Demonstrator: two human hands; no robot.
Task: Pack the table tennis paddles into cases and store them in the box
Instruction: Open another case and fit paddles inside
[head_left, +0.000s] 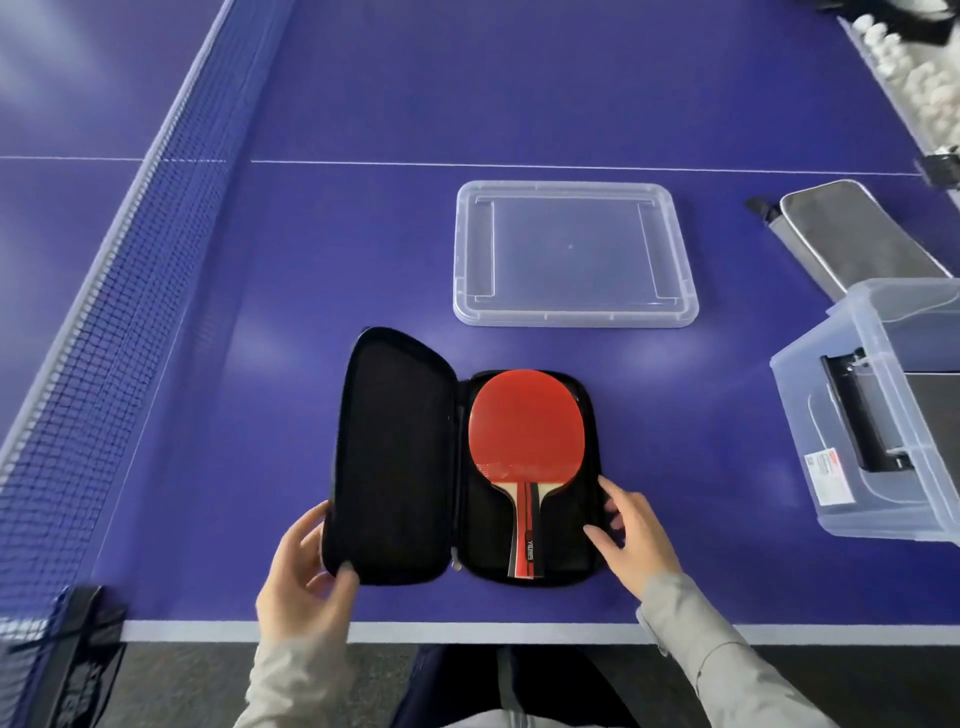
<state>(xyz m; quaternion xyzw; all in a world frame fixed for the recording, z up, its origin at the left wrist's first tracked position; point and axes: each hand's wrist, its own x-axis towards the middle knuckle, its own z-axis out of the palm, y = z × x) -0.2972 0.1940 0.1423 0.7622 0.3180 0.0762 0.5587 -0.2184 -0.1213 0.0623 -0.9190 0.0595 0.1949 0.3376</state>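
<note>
A black zip case (400, 457) lies open flat on the blue table tennis bench (311, 260), near the front edge, with its two halves side by side. The left half, the flap, holds nothing that can be seen; its dark lining is bare. The right half holds a table tennis paddle (525, 431), red rubber face up, blade toward the far end and handle toward the person, lying fully within the half's outline. The left hand (306, 577) grips the near left corner of the flap, thumb on the inner lining and fingers (304, 525) wrapped behind the outer edge. The right hand (631, 535) rests against the right rim of the paddle-bearing half, fingers loosely spread and touching the rim, closed on nothing. Beyond the case, apart from it, a clear plastic lid (574, 254) lies flat on the bench, with nothing in it. At the right edge stands a clear plastic storage box (831, 467), uncovered; a dark case-like object sits inside it, only partly in view. Behind the box lies a closed grey paddle case (852, 239). A net (104, 322) runs along the left. A tray of white balls (914, 78) lies at the far right.
</note>
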